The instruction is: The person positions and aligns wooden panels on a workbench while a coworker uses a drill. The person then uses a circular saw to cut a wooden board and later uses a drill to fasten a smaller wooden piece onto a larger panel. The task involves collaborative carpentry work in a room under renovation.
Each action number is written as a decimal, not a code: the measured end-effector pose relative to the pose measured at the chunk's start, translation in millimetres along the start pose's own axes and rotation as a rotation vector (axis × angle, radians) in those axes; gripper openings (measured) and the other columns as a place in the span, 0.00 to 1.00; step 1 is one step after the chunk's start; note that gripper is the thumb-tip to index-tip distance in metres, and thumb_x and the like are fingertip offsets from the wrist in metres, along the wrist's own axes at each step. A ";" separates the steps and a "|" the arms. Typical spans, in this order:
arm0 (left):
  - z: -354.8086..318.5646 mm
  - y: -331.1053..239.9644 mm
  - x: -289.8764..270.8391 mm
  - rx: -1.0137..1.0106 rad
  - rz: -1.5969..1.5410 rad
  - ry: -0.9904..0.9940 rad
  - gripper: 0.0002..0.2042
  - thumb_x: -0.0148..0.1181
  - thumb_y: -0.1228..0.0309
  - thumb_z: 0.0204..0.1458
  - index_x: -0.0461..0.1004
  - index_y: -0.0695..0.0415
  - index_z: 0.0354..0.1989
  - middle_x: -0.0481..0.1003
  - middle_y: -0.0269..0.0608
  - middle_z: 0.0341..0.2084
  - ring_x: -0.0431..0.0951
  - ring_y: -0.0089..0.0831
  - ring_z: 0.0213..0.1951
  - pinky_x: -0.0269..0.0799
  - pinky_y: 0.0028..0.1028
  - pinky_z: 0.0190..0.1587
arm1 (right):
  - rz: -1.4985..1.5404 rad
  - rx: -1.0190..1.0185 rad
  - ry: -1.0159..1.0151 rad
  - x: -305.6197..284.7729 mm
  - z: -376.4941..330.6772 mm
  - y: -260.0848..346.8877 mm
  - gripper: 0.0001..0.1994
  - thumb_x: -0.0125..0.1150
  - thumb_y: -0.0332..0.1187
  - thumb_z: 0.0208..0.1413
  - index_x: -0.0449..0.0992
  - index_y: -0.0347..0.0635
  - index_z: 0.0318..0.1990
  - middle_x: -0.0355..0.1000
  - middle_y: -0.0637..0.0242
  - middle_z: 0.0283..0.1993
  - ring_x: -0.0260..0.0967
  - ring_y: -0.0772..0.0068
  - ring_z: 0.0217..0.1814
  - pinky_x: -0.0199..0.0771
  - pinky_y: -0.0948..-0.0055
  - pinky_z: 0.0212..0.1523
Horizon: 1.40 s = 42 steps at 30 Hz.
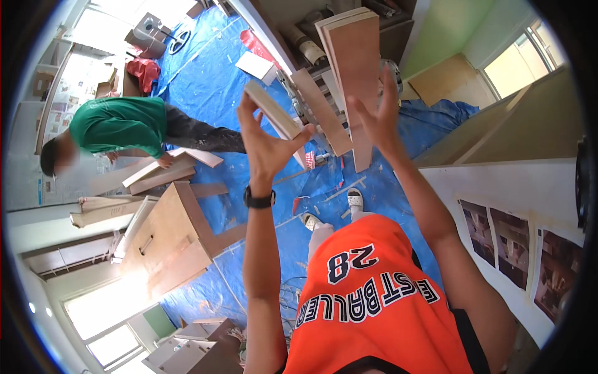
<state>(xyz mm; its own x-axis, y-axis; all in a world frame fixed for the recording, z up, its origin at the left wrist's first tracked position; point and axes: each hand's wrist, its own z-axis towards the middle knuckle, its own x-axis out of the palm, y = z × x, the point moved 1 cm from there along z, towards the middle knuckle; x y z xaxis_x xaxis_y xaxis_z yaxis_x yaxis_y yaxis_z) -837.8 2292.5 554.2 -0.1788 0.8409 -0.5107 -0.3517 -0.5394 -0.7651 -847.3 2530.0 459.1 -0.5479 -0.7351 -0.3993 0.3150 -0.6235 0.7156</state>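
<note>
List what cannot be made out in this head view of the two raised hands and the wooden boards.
- Left hand: fingertips hidden behind the small board it grips.
- Right hand: touching the tall boards or not, unclear.
- Co-worker: hands covered by planks.
- Wall pictures: too small, cut by rim.

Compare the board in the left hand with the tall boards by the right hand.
The small board is short, pale-edged and tilted, gripped by the left hand. The tall boards are much longer, reddish-brown, upright and stacked face to face; the right hand is open at them. Both are flat wood panels.
</note>
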 end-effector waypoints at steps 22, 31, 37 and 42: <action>-108.5 -24.7 -42.2 -0.317 -0.120 -0.001 0.42 0.73 0.62 0.45 0.55 0.53 0.67 0.65 0.51 0.58 0.72 0.39 0.54 0.69 0.38 0.53 | 0.473 0.152 -0.211 -58.1 -45.7 15.6 0.16 0.52 0.44 0.64 0.65 0.36 0.37 0.63 0.69 0.34 0.60 0.76 0.41 0.60 0.75 0.47; -443.3 179.2 -134.0 -1.045 0.454 -0.396 0.38 0.67 0.55 0.49 0.60 0.69 0.62 0.69 0.57 0.50 0.74 0.42 0.44 0.71 0.36 0.47 | 0.115 0.078 -0.231 -16.3 -27.9 -89.7 0.19 0.43 0.43 0.67 0.66 0.33 0.35 0.62 0.59 0.34 0.59 0.60 0.39 0.60 0.64 0.46; -602.5 161.1 -70.0 -1.439 0.345 -0.196 0.38 0.64 0.49 0.48 0.64 0.71 0.56 0.72 0.65 0.49 0.73 0.54 0.52 0.68 0.40 0.53 | 0.021 0.063 -0.211 8.6 -34.2 -185.2 0.24 0.40 0.48 0.67 0.67 0.29 0.38 0.64 0.47 0.38 0.61 0.48 0.43 0.60 0.57 0.50; -745.7 130.8 2.5 -1.717 0.105 -0.246 0.36 0.57 0.45 0.52 0.66 0.64 0.59 0.71 0.62 0.52 0.71 0.55 0.55 0.67 0.39 0.55 | 0.050 0.189 -0.127 33.5 -33.0 -133.9 0.28 0.36 0.50 0.68 0.68 0.26 0.41 0.66 0.42 0.40 0.63 0.44 0.43 0.62 0.55 0.49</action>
<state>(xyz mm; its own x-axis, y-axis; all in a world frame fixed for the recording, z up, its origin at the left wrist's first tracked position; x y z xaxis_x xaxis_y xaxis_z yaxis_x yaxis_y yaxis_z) -199.1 2192.1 160.4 -0.3164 0.7006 -0.6396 0.9363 0.1220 -0.3295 -882.2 2580.1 331.1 -0.6318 -0.7172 -0.2941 0.2003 -0.5176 0.8318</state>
